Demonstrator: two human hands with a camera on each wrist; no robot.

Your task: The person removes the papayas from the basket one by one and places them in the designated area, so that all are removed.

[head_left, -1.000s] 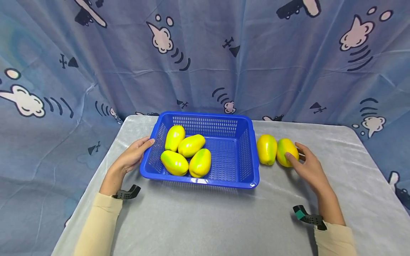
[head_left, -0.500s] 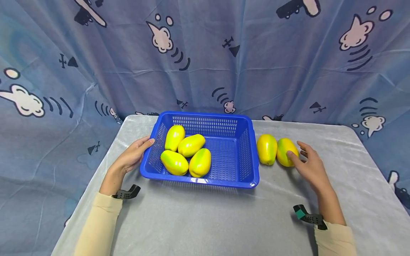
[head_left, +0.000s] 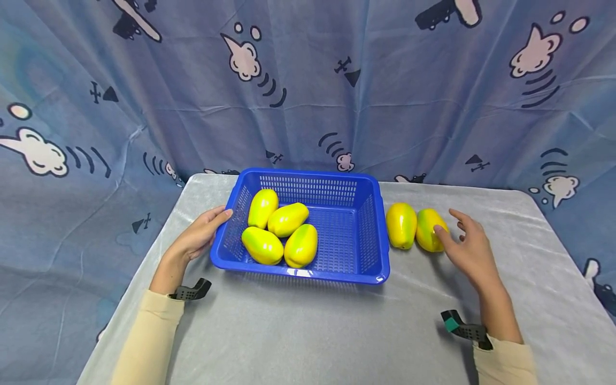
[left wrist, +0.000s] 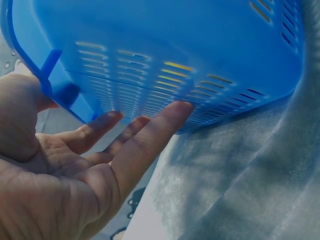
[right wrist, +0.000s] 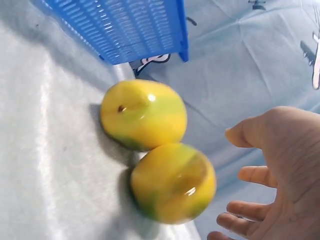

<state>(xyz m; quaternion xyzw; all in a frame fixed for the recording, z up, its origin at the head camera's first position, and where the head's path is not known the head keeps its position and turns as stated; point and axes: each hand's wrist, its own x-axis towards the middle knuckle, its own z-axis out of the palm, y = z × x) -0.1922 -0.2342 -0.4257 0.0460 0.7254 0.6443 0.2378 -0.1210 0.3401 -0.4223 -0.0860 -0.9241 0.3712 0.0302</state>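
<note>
Standing on velvety grey cloth (head_left: 289,331) in the head view, a slotted blue plastic basket (head_left: 332,276) holds four glossy yellow-green fruits (head_left: 288,220) toward nine o'clock. Lying smooth and oval at its three o'clock are the inner fruit (head_left: 401,225) and the outer fruit (head_left: 430,234). The left hand (head_left: 202,232) grips its nine o'clock rim, thumb on top; the right hand (head_left: 471,250) is at the outer fruit's three o'clock, thumb overlapping it. The left wrist view adds fingers (left wrist: 148,146) extended along the outer wall, yellow showing through slots. The right wrist view reveals inner and outer fruit touching, a brown nub (right wrist: 121,108) on the inner one, and the right hand apart at four o'clock, relaxed, holding nothing.
</note>
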